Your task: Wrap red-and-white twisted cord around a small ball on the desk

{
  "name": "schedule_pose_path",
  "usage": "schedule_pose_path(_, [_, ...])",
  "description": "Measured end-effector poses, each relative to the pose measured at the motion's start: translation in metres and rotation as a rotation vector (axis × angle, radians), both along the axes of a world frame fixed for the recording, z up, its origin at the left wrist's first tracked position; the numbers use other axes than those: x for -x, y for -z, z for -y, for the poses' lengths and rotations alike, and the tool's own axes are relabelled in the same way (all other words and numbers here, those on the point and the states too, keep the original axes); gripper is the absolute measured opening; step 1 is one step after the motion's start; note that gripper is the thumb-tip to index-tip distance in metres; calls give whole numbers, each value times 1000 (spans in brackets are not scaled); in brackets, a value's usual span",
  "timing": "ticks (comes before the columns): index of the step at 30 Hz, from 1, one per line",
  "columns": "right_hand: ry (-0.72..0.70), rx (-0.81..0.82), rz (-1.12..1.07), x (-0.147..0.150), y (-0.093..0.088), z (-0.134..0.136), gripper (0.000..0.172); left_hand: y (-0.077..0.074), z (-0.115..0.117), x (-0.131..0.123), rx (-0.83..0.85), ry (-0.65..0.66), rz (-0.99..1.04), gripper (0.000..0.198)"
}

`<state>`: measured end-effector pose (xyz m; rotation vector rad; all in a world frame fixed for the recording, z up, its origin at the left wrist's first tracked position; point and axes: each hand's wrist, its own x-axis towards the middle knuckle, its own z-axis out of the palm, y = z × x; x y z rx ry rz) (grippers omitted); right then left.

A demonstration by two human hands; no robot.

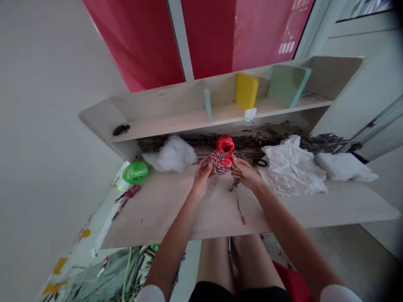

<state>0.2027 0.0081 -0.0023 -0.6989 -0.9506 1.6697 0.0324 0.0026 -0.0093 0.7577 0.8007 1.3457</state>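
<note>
Over the middle of the desk, a ball of red, white and green twisted cord sits between my two hands. My left hand is closed on its left side, and my right hand grips it from the right with bent fingers. Just beyond the cord is a roll of shiny red plastic twine; I cannot tell whether it touches the cord. A red and white cord end trails below my right hand over the desk top. Some small brown scraps are beside it.
White fluffy stuffing, a green twine ball and a red-white cord bundle lie left. Crumpled white plastic, black scissors handles and a white packet lie right. Dried stalks line the back, under a shelf.
</note>
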Motion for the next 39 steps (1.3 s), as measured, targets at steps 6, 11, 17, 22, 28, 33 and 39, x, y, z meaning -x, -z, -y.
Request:
schedule_pose_path(6, [33, 23, -11, -2, -4, 0, 52, 0, 2, -5, -73, -37, -122, 57])
schedule_pose_path(11, [21, 8, 44, -3, 0, 0, 51, -3, 3, -3, -64, 2, -112, 52])
schedule_pose_path(17, [-63, -56, 147, 1, 5, 3, 49, -1, 4, -7, -8, 44, -180, 53])
schedule_pose_path(22, [-135, -85, 207, 5, 5, 7, 47, 8, 2, -8, -109, -50, -355, 62])
schedule_pose_path(28, [-150, -52, 168, 6, 4, 7, 45, 8, 0, -9, -213, -80, -373, 56])
schedule_pose_path(33, [-107, -28, 150, 5, 1, 6, 47, 4, 0, -5, -48, -46, -255, 53])
schedule_pose_path(39, [-61, -21, 130, 5, -2, 6, 50, -8, 4, 4, 96, 182, 51, 52])
